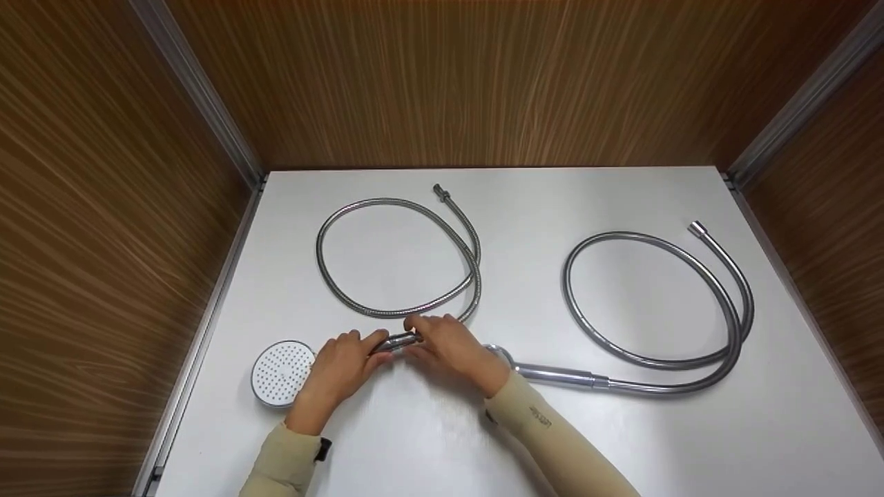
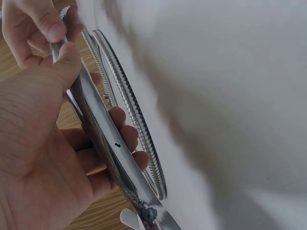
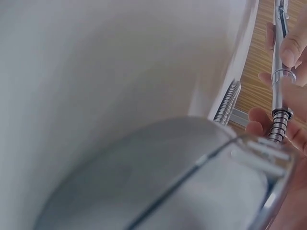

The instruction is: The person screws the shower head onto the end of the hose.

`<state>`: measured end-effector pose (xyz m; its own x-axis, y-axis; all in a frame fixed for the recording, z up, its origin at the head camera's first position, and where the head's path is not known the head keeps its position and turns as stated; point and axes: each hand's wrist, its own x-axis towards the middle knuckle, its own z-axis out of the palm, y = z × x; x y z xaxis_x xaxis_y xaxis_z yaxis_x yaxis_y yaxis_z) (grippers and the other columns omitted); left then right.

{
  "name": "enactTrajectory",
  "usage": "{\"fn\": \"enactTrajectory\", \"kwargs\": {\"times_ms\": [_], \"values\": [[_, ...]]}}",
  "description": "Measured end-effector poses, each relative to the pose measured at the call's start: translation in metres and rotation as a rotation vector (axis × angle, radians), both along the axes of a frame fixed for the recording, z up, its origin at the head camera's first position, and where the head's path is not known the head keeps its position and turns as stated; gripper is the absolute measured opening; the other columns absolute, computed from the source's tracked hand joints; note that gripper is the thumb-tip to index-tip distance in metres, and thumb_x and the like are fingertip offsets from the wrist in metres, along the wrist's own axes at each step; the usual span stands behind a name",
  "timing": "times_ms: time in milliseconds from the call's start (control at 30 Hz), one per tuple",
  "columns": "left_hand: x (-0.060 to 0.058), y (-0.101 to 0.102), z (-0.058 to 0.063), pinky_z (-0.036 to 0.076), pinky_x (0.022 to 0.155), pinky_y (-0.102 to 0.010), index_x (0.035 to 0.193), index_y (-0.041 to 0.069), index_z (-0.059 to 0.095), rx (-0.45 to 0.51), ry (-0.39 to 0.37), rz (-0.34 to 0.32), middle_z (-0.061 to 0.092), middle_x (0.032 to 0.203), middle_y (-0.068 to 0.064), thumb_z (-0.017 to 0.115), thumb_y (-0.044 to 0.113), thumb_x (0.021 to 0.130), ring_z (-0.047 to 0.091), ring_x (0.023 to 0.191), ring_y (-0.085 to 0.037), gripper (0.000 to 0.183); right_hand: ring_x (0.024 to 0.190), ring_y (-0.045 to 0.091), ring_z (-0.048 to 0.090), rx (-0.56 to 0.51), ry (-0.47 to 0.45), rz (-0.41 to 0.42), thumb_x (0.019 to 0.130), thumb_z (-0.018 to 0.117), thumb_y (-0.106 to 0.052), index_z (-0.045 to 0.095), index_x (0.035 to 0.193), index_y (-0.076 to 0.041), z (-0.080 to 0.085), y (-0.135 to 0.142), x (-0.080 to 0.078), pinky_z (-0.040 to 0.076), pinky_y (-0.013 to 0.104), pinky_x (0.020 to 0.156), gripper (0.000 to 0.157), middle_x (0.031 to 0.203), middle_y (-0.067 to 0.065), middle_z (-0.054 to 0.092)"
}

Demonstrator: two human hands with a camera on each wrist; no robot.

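Observation:
My left hand grips the chrome handle of a hand shower, fingers wrapped beneath and thumb along it. The round white spray face of this hand shower points up, left of the wrist. At the handle's far end, my right hand pinches the metal end fitting of a flexible shower hose. Fitting and handle meet in line in the right wrist view. From there the ribbed hose runs back into a loose loop, its other end fitting lying free at the back.
A second hand shower lies on the right, joined to a grey hose looped on the white table. Its head is partly under my right forearm. Wood-grain panels stand at the back and both sides.

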<state>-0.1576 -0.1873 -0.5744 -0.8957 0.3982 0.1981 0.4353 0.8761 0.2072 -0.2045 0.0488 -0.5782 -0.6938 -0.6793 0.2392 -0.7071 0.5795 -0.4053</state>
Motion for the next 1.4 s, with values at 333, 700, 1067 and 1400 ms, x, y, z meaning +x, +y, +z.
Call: {"fn": "enactTrajectory", "kwargs": {"times_ms": [333, 700, 1067, 1400], "values": [[-0.0009, 0.0, 0.0015, 0.048, 0.058, -0.051, 0.121, 0.02, 0.064, 0.001, -0.01, -0.001, 0.055, 0.071, -0.015, 0.07, 0.042, 0.096, 0.058, 0.061, -0.037, 0.033, 0.082, 0.025, 0.073, -0.017, 0.01, 0.008, 0.099, 0.074, -0.021, 0.059, 0.114, -0.01, -0.0009, -0.0008, -0.0022, 0.051, 0.037, 0.073, 0.024, 0.09, 0.006, 0.077], [-0.0033, -0.0004, 0.0017, 0.048, 0.061, -0.053, 0.122, 0.019, 0.063, 0.006, -0.013, -0.009, 0.055, 0.072, -0.016, 0.069, 0.042, 0.096, 0.057, 0.063, -0.038, 0.036, 0.093, 0.024, 0.074, 0.024, -0.011, -0.007, 0.106, 0.064, -0.026, 0.068, 0.118, -0.007, -0.0001, -0.0002, -0.0032, 0.054, 0.038, 0.082, 0.024, 0.106, 0.006, 0.078], [-0.004, 0.0004, 0.0024, 0.048, 0.059, -0.052, 0.124, 0.02, 0.065, 0.006, -0.021, 0.006, 0.056, 0.072, -0.016, 0.07, 0.042, 0.096, 0.057, 0.062, -0.037, 0.036, 0.091, 0.024, 0.073, 0.009, 0.004, -0.004, 0.106, 0.064, -0.028, 0.069, 0.117, -0.007, 0.0014, -0.0002, -0.0035, 0.054, 0.039, 0.082, 0.024, 0.103, 0.006, 0.078], [-0.0033, 0.0, 0.0019, 0.048, 0.06, -0.052, 0.121, 0.018, 0.064, 0.015, -0.037, 0.007, 0.055, 0.072, -0.015, 0.068, 0.043, 0.097, 0.058, 0.063, -0.037, 0.035, 0.076, 0.023, 0.071, -0.023, 0.049, 0.001, 0.097, 0.077, -0.019, 0.059, 0.118, -0.01, -0.0024, -0.0008, -0.0032, 0.052, 0.037, 0.073, 0.029, 0.089, 0.006, 0.076]]}}
